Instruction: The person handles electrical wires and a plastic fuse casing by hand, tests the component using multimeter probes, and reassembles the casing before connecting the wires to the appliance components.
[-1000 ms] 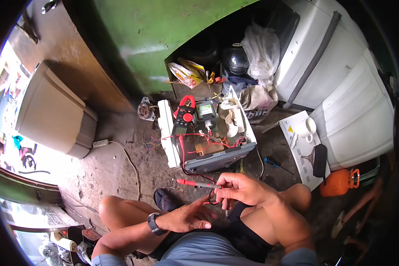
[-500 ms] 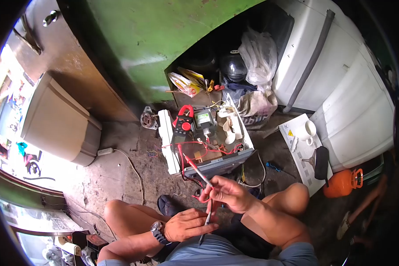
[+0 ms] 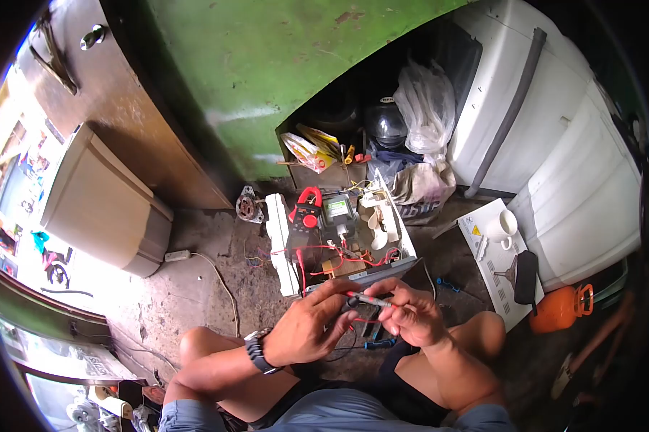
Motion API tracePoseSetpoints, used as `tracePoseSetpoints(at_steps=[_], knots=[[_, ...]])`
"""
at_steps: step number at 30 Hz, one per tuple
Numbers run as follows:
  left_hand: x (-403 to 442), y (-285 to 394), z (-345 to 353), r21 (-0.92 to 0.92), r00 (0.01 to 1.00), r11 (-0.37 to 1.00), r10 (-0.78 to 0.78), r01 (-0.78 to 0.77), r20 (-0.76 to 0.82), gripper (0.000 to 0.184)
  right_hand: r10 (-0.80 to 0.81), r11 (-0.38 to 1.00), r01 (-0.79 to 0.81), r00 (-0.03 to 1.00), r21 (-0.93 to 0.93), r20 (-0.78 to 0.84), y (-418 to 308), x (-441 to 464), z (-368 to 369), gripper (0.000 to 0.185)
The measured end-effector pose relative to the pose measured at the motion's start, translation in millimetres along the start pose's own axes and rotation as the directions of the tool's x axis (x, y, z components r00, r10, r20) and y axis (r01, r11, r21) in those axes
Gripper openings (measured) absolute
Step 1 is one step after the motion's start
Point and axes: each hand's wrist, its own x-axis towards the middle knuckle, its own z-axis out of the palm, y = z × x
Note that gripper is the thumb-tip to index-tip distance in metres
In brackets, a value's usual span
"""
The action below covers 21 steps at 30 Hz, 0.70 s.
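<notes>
My left hand (image 3: 311, 324), wearing a wristwatch (image 3: 258, 351), is closed with its fingertips around the black end of a test probe. My right hand (image 3: 413, 315) pinches a red and grey test probe (image 3: 373, 298) that lies across the gap between both hands. Just beyond them an opened appliance (image 3: 404, 261) sits on the floor, its parts and red wires exposed. A red and black clamp meter (image 3: 307, 210) rests on it at the left. One red lead (image 3: 301, 263) runs down toward my hands. Fingers partly hide the probes.
A blue-handled tool (image 3: 379, 344) lies below my hands; another (image 3: 448, 285) is to the right. A white panel (image 3: 491, 268) carries a mug (image 3: 506, 226). Further right is an orange tank (image 3: 557, 308). A power strip (image 3: 177, 255) with a cord lies left.
Both hands have moved up and closer to the appliance. My left hand has risen from my lap to meet the right. The probe has turned from steeply slanted to nearly level.
</notes>
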Motion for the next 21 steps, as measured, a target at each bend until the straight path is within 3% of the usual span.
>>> tracePoseSetpoints(at_steps=[2, 3, 5, 6, 7, 8, 9, 11, 12, 13, 15, 17, 18, 19, 21], knots=[[0, -13, 9, -0.059, 0.999, 0.998, 0.010, -0.011, -0.034, 0.021, -0.006, 0.951, -0.028, 0.994, 0.309, 0.109, 5, 3, 0, 0.041], [-1, -18, 12, -0.113, 0.998, 0.993, 0.012, -0.020, -0.064, 0.022, 0.085, 0.873, -0.134, 0.989, 0.469, 0.124, 2, 4, 1, 0.047], [0, -23, 15, -0.147, 0.999, 0.989, 0.024, -0.027, -0.025, 0.026, 0.227, 0.898, -0.184, 0.972, 0.400, -0.063, 3, 6, -1, 0.034], [2, -24, 19, -0.169, 1.000, 0.986, -0.001, 0.003, 0.012, 0.025, 0.228, 0.898, -0.183, 0.971, 0.400, -0.067, 5, 11, 1, 0.034], [4, -26, 21, -0.191, 0.999, 0.981, -0.020, 0.029, 0.049, 0.025, -0.091, 0.984, 0.082, 0.994, -0.159, -0.052, 8, 19, 4, 0.026], [5, -27, 21, -0.188, 0.992, 0.978, -0.068, 0.087, 0.105, 0.024, -0.341, 0.686, 0.342, 0.931, -0.642, 0.132, 10, 25, 7, 0.025], [7, -29, 21, -0.195, 0.992, 0.977, -0.066, 0.086, 0.105, 0.024, -0.357, 0.614, 0.369, 0.918, -0.698, 0.171, 5, 29, 12, 0.032], [10, -33, 21, -0.148, 0.981, 0.982, -0.092, 0.118, 0.172, 0.029, -0.379, 0.592, 0.355, 0.915, -0.724, 0.139, 15, 28, 7, 0.028], [15, -33, 21, -0.133, 0.999, 0.991, 0.014, -0.009, 0.040, 0.034, -0.363, 0.604, 0.308, 0.928, -0.735, 0.090, 12, 27, 4, 0.027], [17, -31, 16, -0.134, 0.999, 0.991, 0.017, -0.011, 0.044, 0.034, -0.347, 0.616, 0.260, 0.937, -0.744, 0.040, 8, 25, 1, 0.025], [20, -24, -1, -0.068, 0.989, 0.989, -0.136, 0.133, -0.051, 0.044, -0.436, 0.692, 0.343, 0.900, -0.635, 0.010, 8, 33, -11, 0.021], [21, -37, -15, 0.160, 0.984, 0.982, -0.071, 0.098, -0.166, 0.051, -0.455, 0.776, 0.353, 0.887, -0.523, -0.077, 9, 36, -22, 0.021], [23, -34, -24, 0.037, 0.965, 0.973, -0.222, 0.229, -0.138, 0.050, -0.378, 0.845, 0.250, 0.905, -0.473, -0.196, 9, 33, -22, 0.019], [24, -29, -32, -0.082, 0.926, 0.930, -0.365, 0.359, -0.092, 0.049, -0.378, 0.845, 0.249, 0.904, -0.473, -0.199, 9, 33, -23, 0.019], [25, -32, -37, -0.143, 0.919, 0.910, -0.394, 0.388, -0.015, 0.050, -0.357, 0.788, 0.156, 0.904, -0.596, -0.234, 10, 34, -25, 0.016]])
